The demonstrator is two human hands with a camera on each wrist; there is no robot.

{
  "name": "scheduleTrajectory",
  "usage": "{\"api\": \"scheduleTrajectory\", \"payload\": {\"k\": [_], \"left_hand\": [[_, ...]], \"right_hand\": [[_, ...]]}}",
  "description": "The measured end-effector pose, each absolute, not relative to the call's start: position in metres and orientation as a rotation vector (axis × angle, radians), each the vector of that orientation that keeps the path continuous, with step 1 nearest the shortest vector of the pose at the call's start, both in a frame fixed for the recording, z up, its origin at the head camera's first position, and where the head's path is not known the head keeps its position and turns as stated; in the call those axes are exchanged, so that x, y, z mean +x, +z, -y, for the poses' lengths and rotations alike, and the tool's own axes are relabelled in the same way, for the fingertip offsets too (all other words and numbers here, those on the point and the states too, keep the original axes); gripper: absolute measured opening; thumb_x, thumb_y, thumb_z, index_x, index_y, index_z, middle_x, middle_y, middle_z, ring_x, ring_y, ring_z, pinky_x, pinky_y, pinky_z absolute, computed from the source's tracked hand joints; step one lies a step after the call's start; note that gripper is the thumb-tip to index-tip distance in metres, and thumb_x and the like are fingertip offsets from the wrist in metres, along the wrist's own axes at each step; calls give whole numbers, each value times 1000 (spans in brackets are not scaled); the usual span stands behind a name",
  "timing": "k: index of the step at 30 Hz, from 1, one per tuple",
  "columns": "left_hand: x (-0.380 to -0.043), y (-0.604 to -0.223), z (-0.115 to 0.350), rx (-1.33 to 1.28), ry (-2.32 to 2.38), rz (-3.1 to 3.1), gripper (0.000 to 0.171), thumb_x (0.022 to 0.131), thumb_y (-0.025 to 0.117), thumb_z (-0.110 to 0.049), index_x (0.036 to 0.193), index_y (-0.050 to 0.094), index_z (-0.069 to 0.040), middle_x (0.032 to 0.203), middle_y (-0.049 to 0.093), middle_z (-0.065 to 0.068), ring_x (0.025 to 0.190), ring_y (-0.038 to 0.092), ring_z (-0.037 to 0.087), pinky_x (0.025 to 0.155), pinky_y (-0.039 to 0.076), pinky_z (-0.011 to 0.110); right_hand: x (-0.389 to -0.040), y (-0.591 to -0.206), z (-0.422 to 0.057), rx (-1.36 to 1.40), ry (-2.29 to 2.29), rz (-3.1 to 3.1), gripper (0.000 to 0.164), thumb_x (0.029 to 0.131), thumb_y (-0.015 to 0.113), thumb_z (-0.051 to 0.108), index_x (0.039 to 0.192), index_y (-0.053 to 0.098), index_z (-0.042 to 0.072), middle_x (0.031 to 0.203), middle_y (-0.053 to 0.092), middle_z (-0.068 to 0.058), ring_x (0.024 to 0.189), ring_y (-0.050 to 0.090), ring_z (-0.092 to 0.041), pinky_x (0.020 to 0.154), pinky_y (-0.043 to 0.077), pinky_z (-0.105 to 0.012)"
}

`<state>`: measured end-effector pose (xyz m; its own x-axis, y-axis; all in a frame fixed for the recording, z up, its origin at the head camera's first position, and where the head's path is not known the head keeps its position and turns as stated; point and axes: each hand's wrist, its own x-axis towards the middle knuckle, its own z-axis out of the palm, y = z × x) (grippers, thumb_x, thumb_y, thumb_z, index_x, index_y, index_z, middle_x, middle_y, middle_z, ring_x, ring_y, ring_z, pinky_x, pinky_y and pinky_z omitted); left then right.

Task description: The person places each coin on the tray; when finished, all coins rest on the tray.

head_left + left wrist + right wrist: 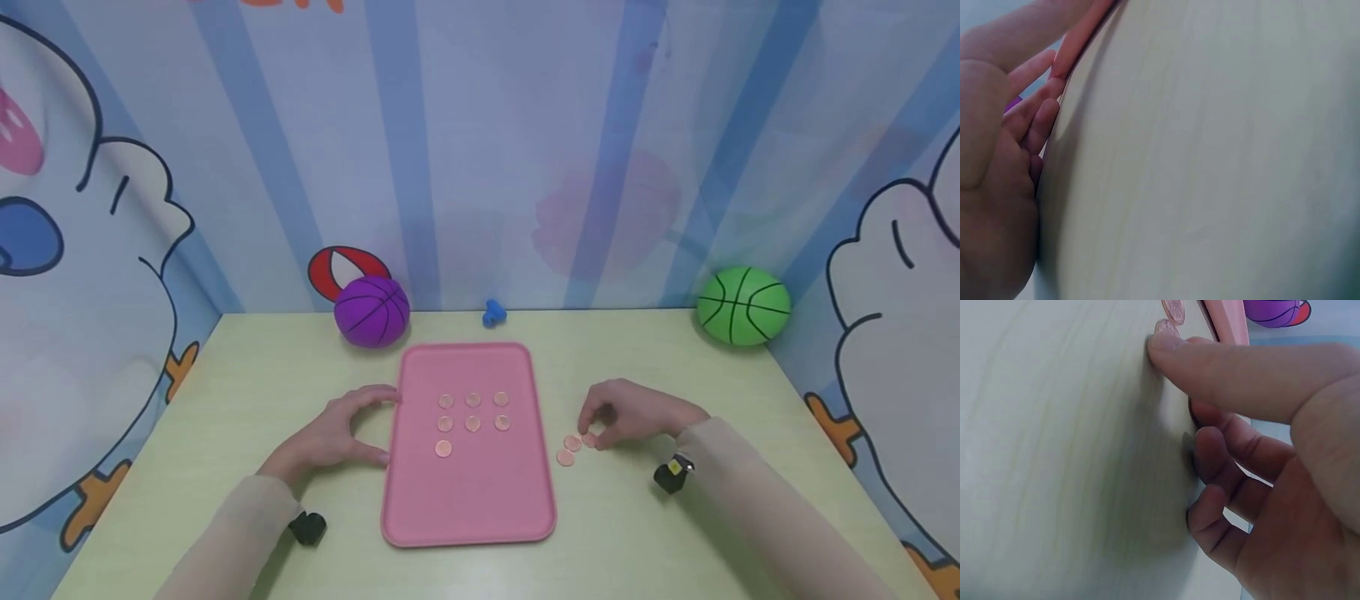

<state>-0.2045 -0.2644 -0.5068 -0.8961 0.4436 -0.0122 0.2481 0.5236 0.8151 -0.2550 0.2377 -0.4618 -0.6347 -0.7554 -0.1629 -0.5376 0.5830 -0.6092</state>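
A pink tray (468,504) lies on the table, with several copper coins (472,423) set out in rows on its upper half. My left hand (330,432) rests at the tray's left rim, thumb and fingers spread apart; the left wrist view shows its fingers (1041,122) beside the pink edge. To the right of the tray, my right hand (633,412) pinches a coin (589,439) at the tabletop between thumb and forefinger. Two more coins lie close to it, one of them nearer the front (566,457). In the right wrist view the thumb covers part of the coin (1166,327).
Behind the tray sit a purple ball (372,312) and a small blue object (494,314) of unclear kind. A green ball (744,306) stands at the back right corner. A printed striped backdrop (480,167) rises along the table's rear edge.
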Motion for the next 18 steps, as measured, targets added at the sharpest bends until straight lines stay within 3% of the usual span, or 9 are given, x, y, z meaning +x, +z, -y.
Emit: {"api": "scheduleTrajectory", "payload": {"k": [18], "left_hand": [[-205, -505, 264, 585, 1306, -2543, 95, 67, 100, -35, 151, 55, -28, 165, 42, 0, 151, 36, 34, 124, 18, 70]], "right_hand": [[-258, -463, -238, -1023, -740, -2311, 24, 86, 80, 4, 101, 75, 23, 103, 64, 4, 100, 53, -20, 92, 48, -33]]}}
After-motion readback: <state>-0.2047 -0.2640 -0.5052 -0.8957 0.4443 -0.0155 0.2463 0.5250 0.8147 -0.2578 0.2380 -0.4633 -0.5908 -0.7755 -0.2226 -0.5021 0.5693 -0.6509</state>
